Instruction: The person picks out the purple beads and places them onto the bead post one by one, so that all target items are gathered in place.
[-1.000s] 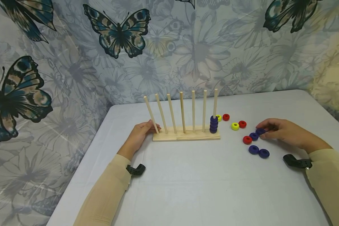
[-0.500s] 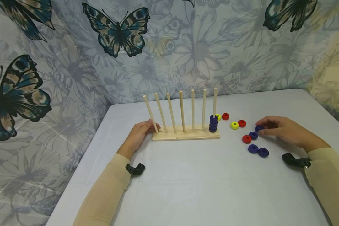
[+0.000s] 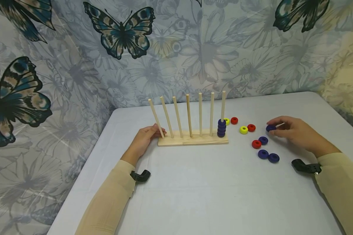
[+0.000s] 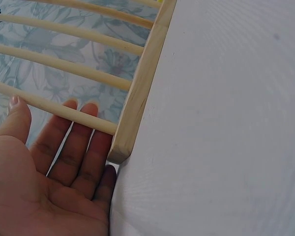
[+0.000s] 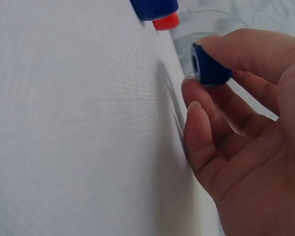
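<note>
Right of the pale wooden seven-peg rack point(image 3: 193, 141), the right hand point(image 3: 298, 133) pinches a dark-blue, round, holed bead point(image 5: 215, 70); at the rack's left end, the left hand point(image 3: 143, 141) loosely grips the outermost peg point(image 3: 156, 117). The bead's rounded sides could cause slipping.

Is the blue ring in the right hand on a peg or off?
Off: the right hand pinches the blue ring well to the right of the wooden peg rack, and nothing passes through its visible hole.
</note>
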Demonstrator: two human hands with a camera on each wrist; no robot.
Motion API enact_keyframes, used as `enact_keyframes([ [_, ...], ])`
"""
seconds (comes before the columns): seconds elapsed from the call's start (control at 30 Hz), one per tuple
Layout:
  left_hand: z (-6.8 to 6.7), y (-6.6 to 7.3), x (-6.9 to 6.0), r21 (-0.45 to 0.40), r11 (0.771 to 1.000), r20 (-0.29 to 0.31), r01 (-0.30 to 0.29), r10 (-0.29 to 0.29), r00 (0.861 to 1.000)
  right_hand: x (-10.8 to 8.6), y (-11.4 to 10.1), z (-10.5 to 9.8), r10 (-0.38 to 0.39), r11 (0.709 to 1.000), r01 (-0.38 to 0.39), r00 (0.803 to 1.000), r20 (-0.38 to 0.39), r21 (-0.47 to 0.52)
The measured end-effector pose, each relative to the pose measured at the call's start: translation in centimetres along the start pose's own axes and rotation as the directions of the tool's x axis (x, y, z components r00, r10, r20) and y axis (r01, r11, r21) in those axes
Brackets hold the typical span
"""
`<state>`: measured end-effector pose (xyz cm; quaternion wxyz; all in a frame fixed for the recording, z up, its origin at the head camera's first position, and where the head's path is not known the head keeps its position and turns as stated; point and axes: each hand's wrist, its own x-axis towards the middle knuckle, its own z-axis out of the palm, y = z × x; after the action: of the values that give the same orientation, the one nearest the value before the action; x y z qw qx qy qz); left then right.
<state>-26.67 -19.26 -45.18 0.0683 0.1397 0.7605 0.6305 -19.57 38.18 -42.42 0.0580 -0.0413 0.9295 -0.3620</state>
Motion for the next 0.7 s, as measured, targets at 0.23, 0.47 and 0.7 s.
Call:
enact_keyframes([
  [0.23, 0.00, 0.06, -0.15, 0.047, 0.999, -0.003, 0.008, -0.008, 1.000, 0.06, 0.11, -0.01, 0.002, 1.000, -0.002, 1.000, -0.008, 0.005],
  [0.47, -0.04, -0.01, -0.15, 0.052, 0.999, -0.014, 0.013, -0.012, 1.000, -0.05, -0.22, 0.04, 0.009, 1.000, -0.009, 1.000, -0.016, 0.001],
  [0.7, 0.01, 0.08, -0.16, 0.063, 0.998, -0.015, 0.009, -0.008, 1.000, -0.05, -0.49, 0.06, 0.025, 1.000, -0.025, 0.999, -0.028, 0.009],
])
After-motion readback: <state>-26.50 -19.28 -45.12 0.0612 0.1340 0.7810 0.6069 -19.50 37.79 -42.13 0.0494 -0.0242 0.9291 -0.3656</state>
